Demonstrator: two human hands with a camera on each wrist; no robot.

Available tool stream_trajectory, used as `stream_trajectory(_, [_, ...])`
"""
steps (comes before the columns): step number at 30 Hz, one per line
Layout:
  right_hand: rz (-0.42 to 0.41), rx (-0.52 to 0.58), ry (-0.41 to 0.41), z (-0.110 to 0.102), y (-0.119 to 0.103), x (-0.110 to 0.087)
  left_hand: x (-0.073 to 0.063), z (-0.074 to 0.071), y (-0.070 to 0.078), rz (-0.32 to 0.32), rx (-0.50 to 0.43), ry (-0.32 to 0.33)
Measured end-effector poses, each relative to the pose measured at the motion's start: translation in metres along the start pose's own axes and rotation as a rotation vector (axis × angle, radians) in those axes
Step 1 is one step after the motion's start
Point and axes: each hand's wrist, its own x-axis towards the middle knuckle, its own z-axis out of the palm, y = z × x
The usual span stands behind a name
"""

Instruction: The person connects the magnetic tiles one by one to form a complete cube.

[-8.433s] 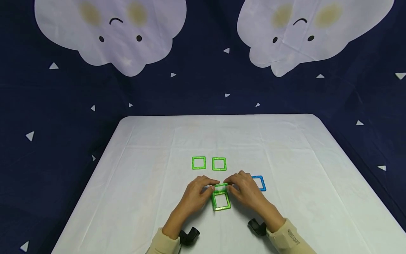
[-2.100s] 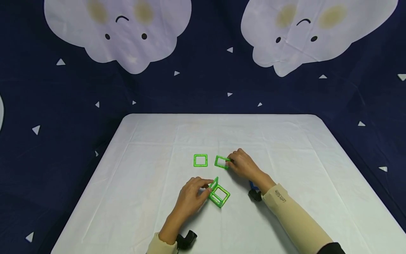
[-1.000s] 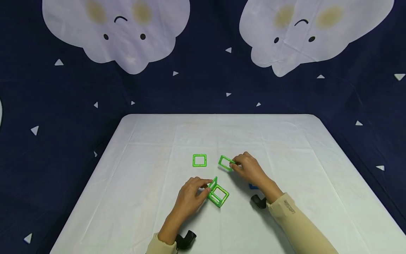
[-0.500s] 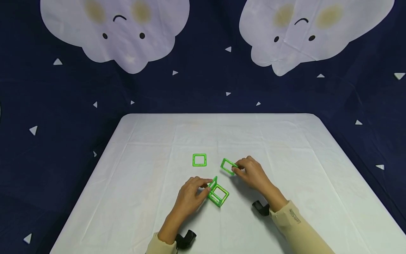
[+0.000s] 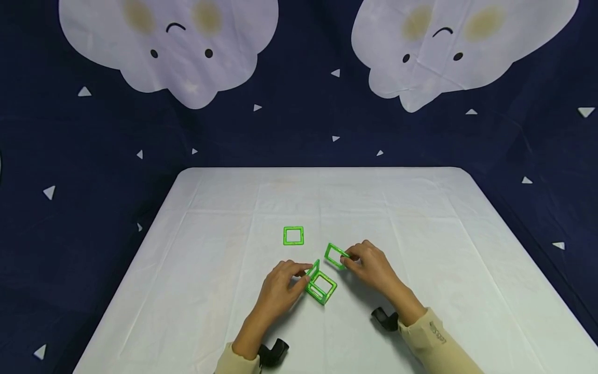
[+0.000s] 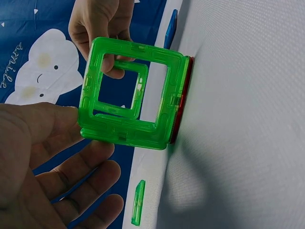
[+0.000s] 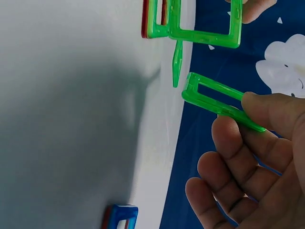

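My left hand [image 5: 280,288] pinches the edge of a small build of green square magnetic tiles [image 5: 330,294] on the table. One tile lies flat as its base, with a red layer [image 6: 183,102] under it in the left wrist view; others stand upright, including a large-looking green tile [image 6: 88,93] between left thumb and fingers. My right hand [image 5: 374,267] pinches a loose green square magnetic tile [image 5: 327,249] between thumb and index finger, tilted above the table, just right of the build and apart from it. The right wrist view shows that loose tile [image 7: 209,101] edge-on.
Another green square tile [image 5: 285,236] lies flat farther back on the white table [image 5: 224,249]. A blue tile with red beneath [image 7: 113,217] appears in the right wrist view; in the head view it is hidden. Black wrist mounts [image 5: 274,353] hang under both forearms.
My right hand has picked the green tile up from the back row and brought it nearer to me, beside the build. My left hand has stayed at the build over the last two seconds.
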Motion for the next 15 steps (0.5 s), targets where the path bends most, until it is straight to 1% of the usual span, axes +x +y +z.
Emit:
stream_trajectory(5, [0.013,-0.019,-0.013,0.0017,-0.0004,-0.0027,0.0000,0.0005,-0.0007,0.002,-0.001,0.000])
stream_trajectory(11, [-0.006,-0.007,-0.021,0.0035,-0.0029,-0.0065,0.0003,0.0006,-0.0009,0.015,-0.005,0.011])
stream_trajectory(15, [0.004,-0.005,-0.029,0.0053,-0.0048,-0.0088,0.0007,0.0005,-0.0007,0.021,-0.007,0.016])
